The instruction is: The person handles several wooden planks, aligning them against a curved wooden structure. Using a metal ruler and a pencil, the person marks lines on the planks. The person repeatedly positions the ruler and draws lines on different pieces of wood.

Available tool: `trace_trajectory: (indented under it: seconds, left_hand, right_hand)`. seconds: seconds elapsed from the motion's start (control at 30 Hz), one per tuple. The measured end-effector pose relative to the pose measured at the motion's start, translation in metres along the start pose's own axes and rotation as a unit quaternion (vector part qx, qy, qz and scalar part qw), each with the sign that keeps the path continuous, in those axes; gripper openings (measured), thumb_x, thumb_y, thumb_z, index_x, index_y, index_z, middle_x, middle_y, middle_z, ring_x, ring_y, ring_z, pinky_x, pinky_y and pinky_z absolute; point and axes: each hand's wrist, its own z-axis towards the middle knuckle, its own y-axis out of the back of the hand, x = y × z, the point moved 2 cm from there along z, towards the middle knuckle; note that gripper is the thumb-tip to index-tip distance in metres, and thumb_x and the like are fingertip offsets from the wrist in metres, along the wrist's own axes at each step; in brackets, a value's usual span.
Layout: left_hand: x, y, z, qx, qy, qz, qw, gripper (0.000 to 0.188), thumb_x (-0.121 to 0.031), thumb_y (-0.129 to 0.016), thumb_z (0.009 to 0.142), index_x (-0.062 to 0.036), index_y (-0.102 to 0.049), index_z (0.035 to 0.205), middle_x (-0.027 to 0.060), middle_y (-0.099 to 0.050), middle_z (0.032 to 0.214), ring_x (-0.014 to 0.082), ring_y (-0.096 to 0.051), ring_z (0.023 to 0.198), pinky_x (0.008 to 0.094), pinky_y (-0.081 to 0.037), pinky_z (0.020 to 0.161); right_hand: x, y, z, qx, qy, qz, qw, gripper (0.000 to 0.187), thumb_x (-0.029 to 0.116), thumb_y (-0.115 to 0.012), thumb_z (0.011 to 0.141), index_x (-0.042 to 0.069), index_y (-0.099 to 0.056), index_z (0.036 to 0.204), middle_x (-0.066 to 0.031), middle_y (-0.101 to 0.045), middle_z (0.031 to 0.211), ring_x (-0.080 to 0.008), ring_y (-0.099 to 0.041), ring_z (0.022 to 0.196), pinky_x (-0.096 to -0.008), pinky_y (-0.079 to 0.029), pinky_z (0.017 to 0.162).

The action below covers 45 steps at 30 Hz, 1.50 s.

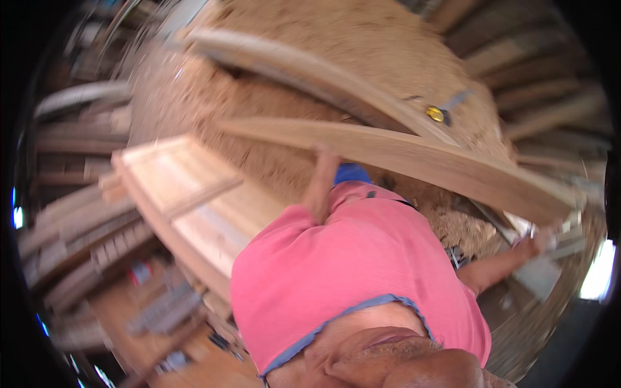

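Far left: stacked planks [71,213] and offcuts along the rim, all motion-blurred. Small red item [139,271] among the clutter low left, too blurred to identify.

Next: panelled wooden door leaf [187,194], pale raw timber with a curved edge, lying flat and angled down to the right. It runs under the pink shirt [349,271] in view.

Centre: left hand [325,157] is raised, arm going up from the shirt. Fingers are at the lower edge of the long board [414,158], touching it. Looks like a grip on that edge, but blur hides how far the fingers wrap: can't tell closed vs just pressing.

Board itself: long, light tan, planed face, even width, no visible knots. It spans from mid-frame down to the right edge, held above the sawdust-covered floor [310,39]. It looks bowed, likely lens bend. A second similar board [310,71] sits above it in view, roughly parallel, resting on the sawdust.

Right of centre: yellow tape measure [436,114] on the sawdust, just beyond the held board.

Right: right hand [540,240] is out at the board's lower right end, arm extended. It's at or under the end, contact probable, grip not resolvable.

Far right: more stacked timber [537,84].
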Motion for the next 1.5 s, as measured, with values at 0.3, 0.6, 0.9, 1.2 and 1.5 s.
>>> trace_trajectory:
  seconds: [0.3,0.6,0.9,1.2,1.5]
  left_hand:
    - [0.047,0.04,-0.031,-0.078,0.008,-0.129,0.989,0.09,-0.076,-0.032,0.106,-0.0103,-0.034,0.167,0.0187,-0.044,0.167,0.0453,-0.047,0.149,0.0699,-0.039,0.119]
    - [0.028,0.063,-0.066,-0.119,0.073,-0.094,0.986,0.091,-0.077,-0.029,0.106,-0.0093,-0.037,0.166,0.02,-0.052,0.16,0.0472,-0.052,0.144,0.0693,-0.041,0.117]
    - [-0.054,0.069,-0.07,-0.126,0.16,0.113,0.973,0.099,-0.085,-0.015,0.1,-0.0114,-0.055,0.153,0.0186,-0.06,0.15,0.0411,-0.056,0.135,0.0639,-0.039,0.114]
    - [-0.118,0.069,0.028,-0.14,0.131,0.008,0.981,0.098,-0.084,-0.02,0.098,-0.0057,-0.059,0.144,0.0229,-0.069,0.129,0.045,-0.068,0.114,0.0672,-0.053,0.099]
    - [-0.136,0.048,0.002,-0.157,-0.026,0.005,0.987,0.071,-0.067,-0.045,0.098,-0.0102,-0.059,0.138,0.0168,-0.064,0.137,0.0425,-0.06,0.127,0.0606,-0.047,0.113]
  right_hand:
    - [-0.017,-0.235,-0.189,0.414,0.363,-0.411,0.727,0.048,0.036,-0.06,0.11,0.006,-0.063,0.146,-0.0172,-0.072,0.134,-0.0338,-0.066,0.124,-0.0448,-0.049,0.111]
    - [-0.3,-0.266,-0.436,0.789,-0.015,-0.583,0.192,0.086,0.055,-0.083,0.084,-0.011,-0.065,0.137,-0.0347,-0.069,0.132,-0.0427,-0.068,0.128,-0.0471,-0.053,0.107]
    - [-0.275,-0.248,-0.385,0.787,0.057,-0.583,0.192,0.073,0.045,-0.084,0.083,-0.011,-0.07,0.128,-0.0355,-0.072,0.122,-0.0461,-0.071,0.12,-0.0495,-0.054,0.104]
    - [-0.114,-0.202,-0.335,0.698,0.131,-0.67,0.216,0.064,0.041,-0.087,0.083,0.001,-0.067,0.128,-0.0274,-0.074,0.112,-0.0459,-0.071,0.109,-0.0549,-0.054,0.096]
    - [-0.105,-0.173,-0.344,0.653,0.111,-0.689,0.295,0.054,0.038,-0.083,0.085,0.013,-0.069,0.131,-0.0219,-0.075,0.108,-0.042,-0.073,0.105,-0.0543,-0.057,0.09]
